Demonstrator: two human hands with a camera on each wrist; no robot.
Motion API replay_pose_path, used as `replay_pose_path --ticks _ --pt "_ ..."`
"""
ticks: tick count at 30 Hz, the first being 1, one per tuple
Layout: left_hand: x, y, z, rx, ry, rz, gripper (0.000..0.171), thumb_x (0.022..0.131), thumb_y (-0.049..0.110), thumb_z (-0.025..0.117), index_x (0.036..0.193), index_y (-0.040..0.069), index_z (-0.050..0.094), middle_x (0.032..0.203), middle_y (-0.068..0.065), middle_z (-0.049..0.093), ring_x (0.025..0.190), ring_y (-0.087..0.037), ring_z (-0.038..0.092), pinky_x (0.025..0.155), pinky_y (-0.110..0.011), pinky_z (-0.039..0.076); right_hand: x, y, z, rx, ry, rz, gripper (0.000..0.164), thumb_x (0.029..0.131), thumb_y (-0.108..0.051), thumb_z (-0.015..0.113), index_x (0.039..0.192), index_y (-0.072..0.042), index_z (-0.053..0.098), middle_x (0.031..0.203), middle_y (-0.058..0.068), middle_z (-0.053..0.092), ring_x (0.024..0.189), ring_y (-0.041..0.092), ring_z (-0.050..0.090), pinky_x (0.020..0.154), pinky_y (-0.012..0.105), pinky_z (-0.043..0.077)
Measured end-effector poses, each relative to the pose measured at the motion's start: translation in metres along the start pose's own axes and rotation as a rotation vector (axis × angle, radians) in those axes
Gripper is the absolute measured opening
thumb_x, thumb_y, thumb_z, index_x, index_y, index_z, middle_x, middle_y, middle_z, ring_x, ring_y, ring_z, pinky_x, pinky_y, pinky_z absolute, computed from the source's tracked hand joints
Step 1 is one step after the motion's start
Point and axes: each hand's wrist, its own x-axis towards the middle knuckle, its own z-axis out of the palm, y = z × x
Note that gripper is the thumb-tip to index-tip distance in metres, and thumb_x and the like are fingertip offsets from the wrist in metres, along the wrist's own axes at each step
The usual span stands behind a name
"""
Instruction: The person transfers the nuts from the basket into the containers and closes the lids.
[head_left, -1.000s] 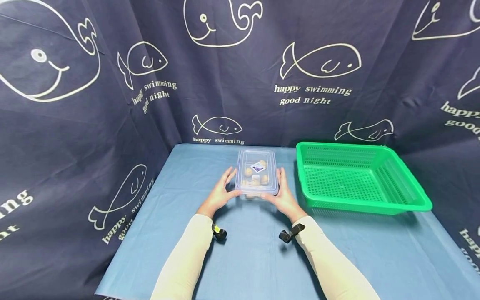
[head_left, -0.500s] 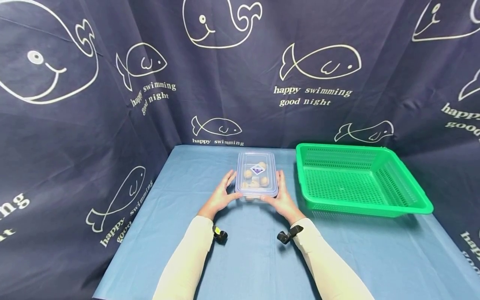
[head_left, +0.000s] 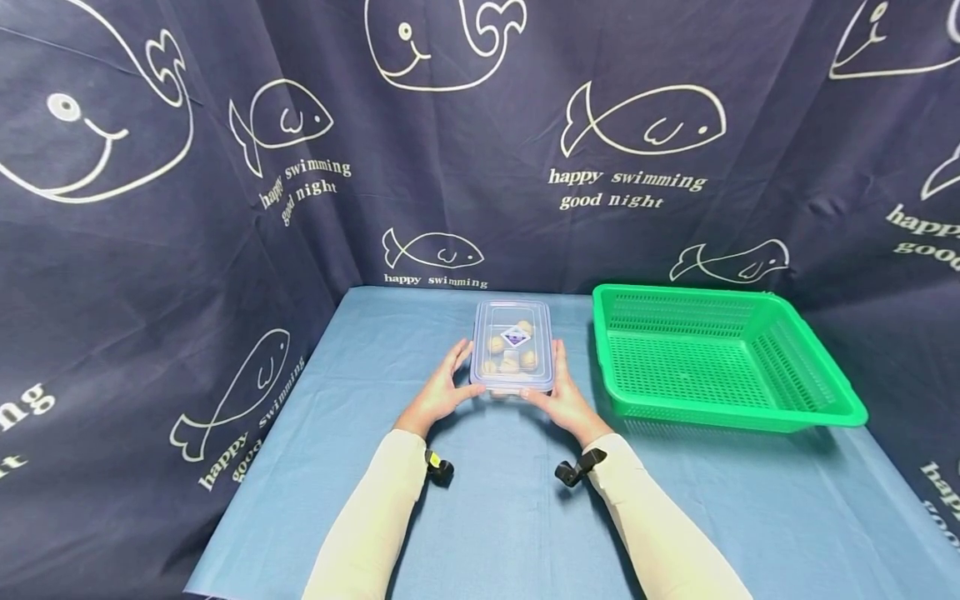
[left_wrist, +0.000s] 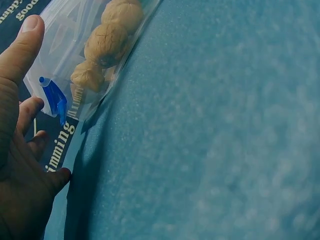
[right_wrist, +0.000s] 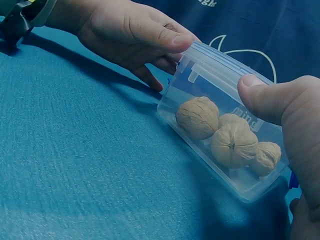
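A clear plastic food container (head_left: 512,346) with a blue-rimmed lid is held between both hands near the far edge of the table. Several walnuts (right_wrist: 232,145) lie inside it, seen through the wall, and a diamond-shaped label (head_left: 515,336) is on the lid. My left hand (head_left: 442,390) holds the left side, its thumb at the near left corner. On the opposite side my right hand (head_left: 566,398) holds it the same way, thumb at the near right corner. A blue side latch (left_wrist: 54,100) shows beside the left fingers. Both palms are partly hidden.
To the right stands a green perforated plastic basket (head_left: 795,412). A blue cloth (head_left: 495,508) covers the table. Dark blue curtains (head_left: 465,175) with fish and whale drawings hang behind and at the sides.
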Motion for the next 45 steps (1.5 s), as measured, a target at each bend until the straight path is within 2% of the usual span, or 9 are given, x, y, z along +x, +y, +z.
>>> replay_pose_path --ticks 7,12,16,19,24,28,36,40,45 --pt "0.003 0.003 -0.001 -0.082 0.006 -0.029 0.091 0.093 0.013 0.074 0.162 0.004 0.014 0.164 -0.005 0.031 0.155 -0.023 0.013 0.124 -0.049 0.008 0.004 0.007 -0.007 0.208 0.031 -0.016 0.096 0.098 -0.005 0.062 0.158 0.003 -0.013 0.168 0.023 -0.005 0.155 0.035 -0.004 0.124 0.049 0.0" --pt "0.01 0.01 0.003 -0.034 0.079 -0.129 0.077 0.103 0.035 0.058 0.164 0.018 0.014 0.167 -0.003 0.025 0.154 -0.025 0.018 0.124 -0.047 0.012 0.013 0.004 -0.015 0.152 0.113 0.069 0.085 0.105 -0.021 0.053 0.16 0.0 -0.009 0.168 0.021 0.001 0.155 0.032 -0.001 0.124 0.048 0.003" --pt "0.02 0.016 0.012 -0.026 0.142 -0.204 0.074 0.104 0.044 0.052 0.164 0.027 0.012 0.168 -0.005 0.021 0.153 -0.027 0.019 0.124 -0.046 0.015 0.033 0.028 -0.014 0.099 0.155 0.102 0.087 0.106 -0.033 0.052 0.161 -0.006 -0.009 0.168 0.02 0.006 0.155 0.031 0.005 0.125 0.046 0.006" --pt "0.029 0.018 0.02 -0.101 0.171 -0.21 0.074 0.106 0.039 0.049 0.165 0.026 0.006 0.168 -0.012 0.017 0.154 -0.028 0.017 0.124 -0.043 0.014 0.045 0.051 -0.01 0.075 0.174 0.12 0.088 0.105 -0.041 0.05 0.162 -0.01 -0.01 0.168 0.019 0.011 0.155 0.03 0.009 0.125 0.045 0.007" --pt "0.037 0.015 0.031 -0.201 0.178 -0.177 0.077 0.107 0.035 0.047 0.164 0.024 -0.004 0.166 -0.024 0.012 0.154 -0.031 0.014 0.124 -0.043 0.012 0.045 0.054 -0.006 0.12 0.154 0.154 0.094 0.104 -0.047 0.051 0.161 -0.011 -0.015 0.165 0.025 0.018 0.154 0.034 0.016 0.124 0.047 0.012" --pt "0.04 0.012 0.035 -0.226 0.189 -0.15 0.079 0.107 0.035 0.048 0.164 0.026 -0.006 0.165 -0.026 0.013 0.153 -0.034 0.015 0.124 -0.047 0.013 0.044 0.053 -0.004 0.208 0.133 0.176 0.1 0.102 -0.049 0.054 0.16 -0.012 -0.017 0.164 0.028 0.017 0.153 0.034 0.016 0.123 0.047 0.016" --pt "0.039 0.013 0.034 -0.216 0.218 -0.179 0.08 0.105 0.034 0.054 0.164 0.033 -0.001 0.152 -0.026 0.041 0.133 -0.038 0.05 0.112 -0.05 0.039 0.046 0.054 -0.003 0.241 0.14 0.194 0.102 0.101 -0.046 0.058 0.16 -0.012 -0.018 0.161 0.031 0.023 0.15 0.038 0.024 0.122 0.05 0.021" --pt "0.037 0.013 0.032 -0.239 0.244 -0.193 0.089 0.1 0.03 0.063 0.164 0.029 0.0 0.15 -0.027 0.043 0.132 -0.04 0.05 0.11 -0.051 0.041 0.047 0.053 -0.003 0.249 0.149 0.178 0.104 0.101 -0.042 0.06 0.159 -0.01 -0.02 0.159 0.031 0.027 0.147 0.039 0.03 0.12 0.051 0.025" --pt "0.035 0.012 0.03 -0.283 0.264 -0.189 0.106 0.09 0.023 0.076 0.164 0.024 0.0 0.156 -0.031 0.034 0.139 -0.042 0.043 0.114 -0.05 0.037 0.047 0.051 -0.004 0.25 0.194 0.159 0.108 0.099 -0.035 0.065 0.158 -0.01 -0.022 0.162 0.025 0.027 0.148 0.034 0.03 0.123 0.045 0.02"
